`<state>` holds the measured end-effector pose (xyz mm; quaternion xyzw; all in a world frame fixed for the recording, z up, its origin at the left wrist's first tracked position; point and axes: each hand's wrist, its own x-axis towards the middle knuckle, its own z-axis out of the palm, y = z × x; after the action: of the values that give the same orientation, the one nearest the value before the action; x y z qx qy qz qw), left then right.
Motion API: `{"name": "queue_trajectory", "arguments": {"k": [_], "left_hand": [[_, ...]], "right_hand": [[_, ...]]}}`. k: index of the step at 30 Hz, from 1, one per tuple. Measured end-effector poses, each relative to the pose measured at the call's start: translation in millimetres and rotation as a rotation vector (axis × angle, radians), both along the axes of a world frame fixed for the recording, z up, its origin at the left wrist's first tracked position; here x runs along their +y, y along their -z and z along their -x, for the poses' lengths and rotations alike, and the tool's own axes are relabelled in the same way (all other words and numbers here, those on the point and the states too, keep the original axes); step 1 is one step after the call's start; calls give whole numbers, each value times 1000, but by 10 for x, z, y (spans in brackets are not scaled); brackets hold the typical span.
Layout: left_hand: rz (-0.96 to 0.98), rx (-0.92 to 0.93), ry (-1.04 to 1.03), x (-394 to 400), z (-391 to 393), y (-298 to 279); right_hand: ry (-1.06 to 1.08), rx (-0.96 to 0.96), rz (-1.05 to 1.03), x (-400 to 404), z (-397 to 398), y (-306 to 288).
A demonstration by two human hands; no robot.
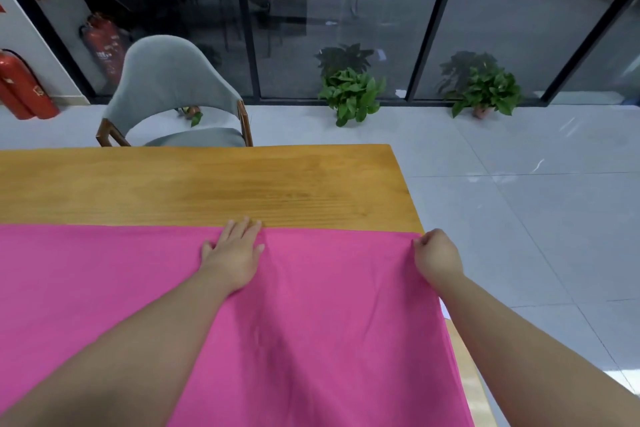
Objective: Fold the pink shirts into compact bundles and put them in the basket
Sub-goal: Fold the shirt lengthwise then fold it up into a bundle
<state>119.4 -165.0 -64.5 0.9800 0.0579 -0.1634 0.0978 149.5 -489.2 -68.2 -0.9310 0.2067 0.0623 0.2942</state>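
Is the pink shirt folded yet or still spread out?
Spread out: the pink shirt lies flat across the table; left hand presses it, right hand grips its corner.

One cam only, head-worn, wide-angle. Looks fwd and steeply down over the table (207,184), close above both forearms. Faces a glass wall (346,10) across the floor (519,218); edges bend w/ lens distortion.

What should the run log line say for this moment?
left hand: flat on pink shirt | right hand: pinching its corner | basket: unseen
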Motion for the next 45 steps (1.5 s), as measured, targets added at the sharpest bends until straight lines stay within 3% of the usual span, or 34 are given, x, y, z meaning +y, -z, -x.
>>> {"name": "queue_trajectory", "arguments": {"k": [3,5,8,12,15,19,23,28,32,35,37,45], "left_hand": [[-116,-11,-6,1,92,77],[-137,-133,9,-61,211,91],[-6,-227,122,-347,507,117],[67,-276,174,-627,990,274],[28,-242,224,-609,1284,296],[-58,-278,398,-490,1601,318],[-131,-317,542,-432,1831,307],[-158,-319,632,-488,2037,333],[-148,-320,616,-514,2160,342],[-153,-327,601,-485,2144,369],[-159,-332,600,-480,2137,376],[-161,-340,600,-473,2127,398]], "right_hand": [[-60,-73,198,61,63,15],[-165,-317,341,177,144,12],[-411,-570,371,532,448,-10],[-698,-414,280,1033,1179,152],[-784,-290,354,897,1453,306],[-696,-117,376,377,1385,243],[-473,-30,479,109,1482,96],[-473,-354,482,230,2039,28],[-102,-104,350,76,2304,-24],[48,59,143,-39,2210,-27],[67,68,27,-62,2172,-57],[64,-55,12,-88,2155,-129]]}}
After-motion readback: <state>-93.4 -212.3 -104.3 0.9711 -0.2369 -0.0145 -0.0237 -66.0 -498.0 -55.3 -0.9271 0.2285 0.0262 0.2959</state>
